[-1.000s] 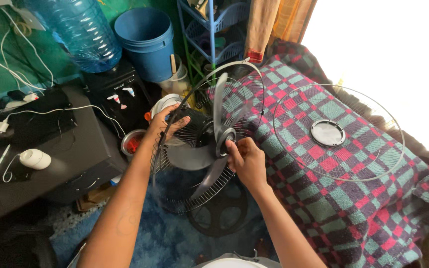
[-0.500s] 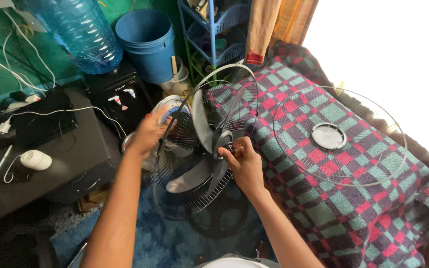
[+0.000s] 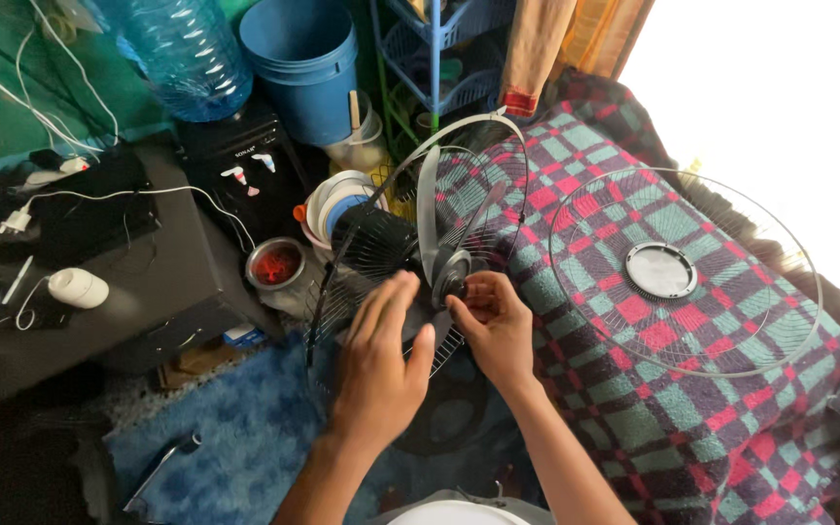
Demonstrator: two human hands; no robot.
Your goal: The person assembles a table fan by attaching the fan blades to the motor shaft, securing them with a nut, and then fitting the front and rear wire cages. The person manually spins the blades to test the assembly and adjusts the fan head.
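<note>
Closest to the camera, the left hand (image 3: 378, 362) is spread flat with fingers apart, pressed against a grey fan blade (image 3: 428, 219) low on the fan, not wrapped round anything. Just beside it, the right hand (image 3: 491, 326) has its fingertips pinched on the small hub cap (image 3: 451, 277) at the middle of the blades. The fan itself sits tilted, its rear wire guard (image 3: 357, 262) open toward the camera, leaning against the edge of the bed, with its dark round base on the blue rug (image 3: 235, 428) below.

On the bed to the right, the detached front wire guard (image 3: 684, 271) lies flat on a checked blanket (image 3: 731, 408) in teal, pink and purple, well apart from both hands.

Left side, a dark worktop (image 3: 128, 282) carries a white mouse (image 3: 77, 288) and some white cables. Behind the fan there's a small red-lined bowl (image 3: 276, 262), a stack of white plates, a black water dispenser (image 3: 245, 175) with a big clear blue bottle (image 3: 182, 53) on top, and a blue bucket (image 3: 305, 58) further back next to a blue wire rack.
</note>
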